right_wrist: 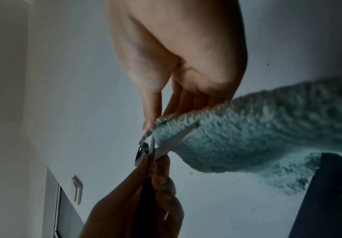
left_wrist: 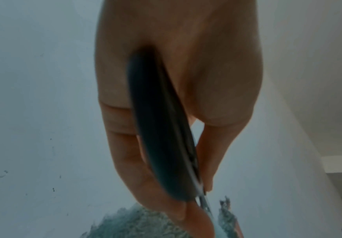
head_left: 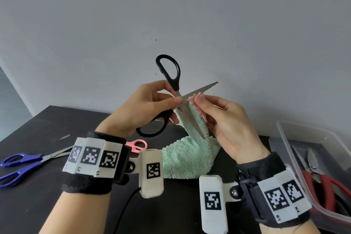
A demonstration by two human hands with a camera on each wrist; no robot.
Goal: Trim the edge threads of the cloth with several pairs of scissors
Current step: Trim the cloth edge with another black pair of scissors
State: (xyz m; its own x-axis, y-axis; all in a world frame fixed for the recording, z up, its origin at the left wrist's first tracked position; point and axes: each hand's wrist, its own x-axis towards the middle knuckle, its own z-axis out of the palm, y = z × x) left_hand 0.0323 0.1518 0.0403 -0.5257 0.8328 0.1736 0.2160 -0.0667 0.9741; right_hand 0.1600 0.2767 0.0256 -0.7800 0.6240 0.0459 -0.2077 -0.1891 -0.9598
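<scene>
So from my seat at the remote feed, the left hand [head_left: 146, 108] has its fingers curled around the black scissors [head_left: 171, 93], gripping them near the pivot with the blades spread wide open. One glossy black plastic loop sticks up toward the wall, the other hangs down below the palm. One steel blade points up and to the right, its long axis slanting past the cloth's top corner; the other runs down along the fabric.

The right hand [head_left: 226, 119] pinches the top corner of the cloth [head_left: 190, 152] between thumb and fingertips, lifting it off the table [head_left: 47, 119]. It's a fluffy mint-green terry cloth with a pinkish fuzzy edge at the pinched corner, and its lower half is still bunched on the dark matte tabletop.

The head view is the only one showing the other stuff: blue-handled scissors [head_left: 22, 165] lying flat at the left, a pink handle [head_left: 138, 145] peeking out behind the left wrist, and a clear plastic tub [head_left: 296, 150] on the right with red-handled shears [head_left: 322, 186] inside.

The left wrist view is mostly a blurry black handle [left_wrist: 161, 136] against the palm. The right wrist view gives the best look at the blade [right_wrist: 176, 141] lying against the looped pile right by the pinch.
</scene>
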